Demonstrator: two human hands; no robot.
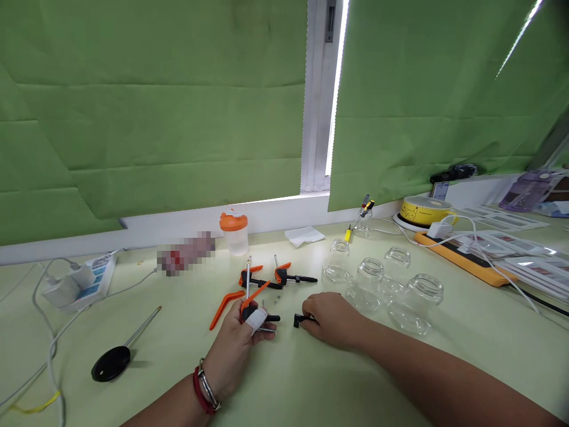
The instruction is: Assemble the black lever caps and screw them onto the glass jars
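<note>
My left hand (242, 335), with a white wrap on one digit, is closed around an orange-and-black clamp-like tool (254, 305) whose metal rod points up. My right hand (331, 320) rests low over the table, closed on a small black part (299, 321) with an angled end. A gap separates that part from the tool. A loose orange handle (224, 308) lies left of the tool. Beyond my hands are two similar orange-and-black tools, one on the left (255, 279) and one on the right (291, 276). Tiny metal pieces (278, 298) lie in front of them.
Several clear glass jars (370, 284) stand right, close to my right forearm. A black-handled screwdriver (113, 362) and a white power strip (91, 281) with cables are left. An orange-lidded cup (234, 231), a tissue (304, 236) and a yellow container (424, 210) sit farther back.
</note>
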